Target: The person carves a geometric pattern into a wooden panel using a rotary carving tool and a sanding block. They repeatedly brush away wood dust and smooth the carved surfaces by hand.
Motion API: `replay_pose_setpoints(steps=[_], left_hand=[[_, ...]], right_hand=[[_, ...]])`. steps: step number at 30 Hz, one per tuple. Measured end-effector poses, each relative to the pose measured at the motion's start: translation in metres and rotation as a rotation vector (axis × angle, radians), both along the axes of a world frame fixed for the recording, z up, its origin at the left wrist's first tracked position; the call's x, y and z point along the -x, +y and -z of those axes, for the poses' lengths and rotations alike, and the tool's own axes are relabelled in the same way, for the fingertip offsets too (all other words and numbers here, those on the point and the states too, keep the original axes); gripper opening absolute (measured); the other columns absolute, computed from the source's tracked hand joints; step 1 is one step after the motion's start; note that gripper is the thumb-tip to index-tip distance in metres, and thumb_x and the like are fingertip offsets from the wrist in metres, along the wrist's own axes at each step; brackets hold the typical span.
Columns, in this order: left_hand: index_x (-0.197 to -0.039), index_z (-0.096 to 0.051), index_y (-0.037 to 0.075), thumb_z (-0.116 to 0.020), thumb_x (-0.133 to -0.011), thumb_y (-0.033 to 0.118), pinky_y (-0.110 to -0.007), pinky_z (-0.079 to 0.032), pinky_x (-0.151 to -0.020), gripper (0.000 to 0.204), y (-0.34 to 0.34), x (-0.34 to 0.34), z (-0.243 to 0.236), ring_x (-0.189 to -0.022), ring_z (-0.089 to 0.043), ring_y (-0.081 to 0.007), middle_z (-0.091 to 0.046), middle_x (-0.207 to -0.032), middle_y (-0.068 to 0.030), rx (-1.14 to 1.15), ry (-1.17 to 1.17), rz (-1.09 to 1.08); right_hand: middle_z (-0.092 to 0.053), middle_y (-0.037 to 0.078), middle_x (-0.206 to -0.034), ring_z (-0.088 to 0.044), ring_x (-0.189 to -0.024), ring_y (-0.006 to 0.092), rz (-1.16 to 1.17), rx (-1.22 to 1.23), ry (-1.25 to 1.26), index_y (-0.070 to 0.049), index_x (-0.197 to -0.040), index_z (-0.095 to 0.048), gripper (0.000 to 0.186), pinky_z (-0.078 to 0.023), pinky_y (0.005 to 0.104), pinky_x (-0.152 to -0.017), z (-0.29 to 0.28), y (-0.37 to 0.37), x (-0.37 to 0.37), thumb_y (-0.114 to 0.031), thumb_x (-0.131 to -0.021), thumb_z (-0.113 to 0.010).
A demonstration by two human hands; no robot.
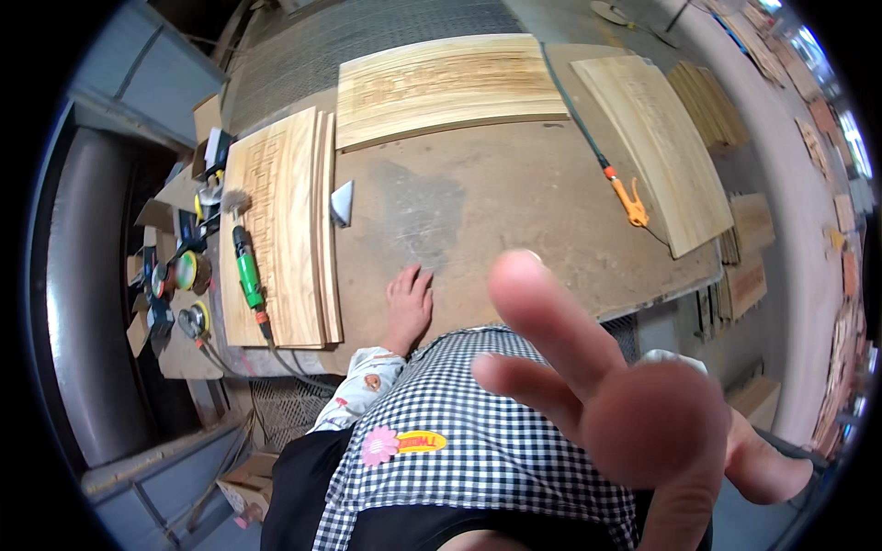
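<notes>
My left hand (410, 305) lies flat on the brown worktable (496, 211) near its front edge, fingers stretched out and nothing under them that I can see. Large and blurred, my right hand (634, 413) is raised close to the camera with its fingers apart and holding nothing visible. A small white-and-grey wedge-shaped piece (342, 204) sits beyond my left hand, beside a stack of carved wooden panels (285, 266). On that stack rests a green-and-black power tool (248, 271) with a round brush at its far end.
Another carved panel (450, 87) lies at the table's far edge, and a pale panel (657, 151) lies along the right. An orange air blow gun (630, 202) on a dark hose is between them. Sanders (191, 271) and cardboard boxes (158, 216) crowd the left.
</notes>
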State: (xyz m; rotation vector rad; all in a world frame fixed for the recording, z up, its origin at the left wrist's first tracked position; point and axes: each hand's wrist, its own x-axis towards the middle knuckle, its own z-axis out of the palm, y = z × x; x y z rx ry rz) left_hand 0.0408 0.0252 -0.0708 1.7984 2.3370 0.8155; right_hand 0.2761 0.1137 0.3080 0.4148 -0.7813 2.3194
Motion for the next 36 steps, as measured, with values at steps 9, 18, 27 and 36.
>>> replay_pose_setpoints(steps=[9,18,27,36], left_hand=[[-0.128,-0.064,0.01,-0.066,-0.092,0.015,-0.052,-0.037,-0.108,0.036,0.013,-0.012,-0.01,-0.13,-0.05,-0.0354,-0.055,-0.139,-0.0146,0.015,-0.031,0.006],[-0.116,-0.066,0.004,-0.064,-0.089,0.006,-0.042,-0.049,-0.096,0.027,0.043,0.019,-0.014,-0.111,-0.06,-0.0372,-0.063,-0.12,-0.0172,-0.108,-0.477,-0.225],[-0.136,-0.062,0.003,-0.063,-0.096,0.014,-0.037,-0.052,-0.092,0.042,0.126,0.15,-0.053,-0.114,-0.064,-0.027,-0.066,-0.126,-0.0164,-0.081,-0.59,-0.566],[-0.14,-0.051,-0.005,-0.066,-0.095,0.03,-0.048,-0.045,-0.108,0.059,0.25,0.252,-0.059,-0.131,-0.054,-0.0422,-0.057,-0.139,-0.0261,0.194,0.044,-0.449]], right_hand=[[-0.038,0.022,-0.158,-0.034,-0.151,0.0287,-0.209,-0.198,0.079,-0.009,-0.146,-0.056,0.055,-0.022,0.048,-0.124,-0.001,0.052,0.037,-0.046,-0.105,-0.052],[-0.054,0.016,-0.153,-0.043,-0.147,0.0282,0.153,-0.568,-0.744,-0.005,-0.144,-0.06,0.054,-0.033,0.0453,-0.122,0.069,0.212,0.043,-0.043,-0.108,-0.043],[-0.068,0.014,-0.117,-0.061,-0.112,0.0231,0.542,-0.177,-1.894,0.002,-0.14,-0.057,0.052,-0.046,0.0328,-0.098,0.36,0.381,0.0,-0.028,-0.098,-0.06],[-0.055,0.036,-0.138,-0.052,-0.13,0.0494,0.917,-0.806,-1.939,0.008,-0.145,-0.048,0.069,-0.041,0.0483,-0.111,0.325,0.442,0.088,-0.04,-0.098,-0.062]])
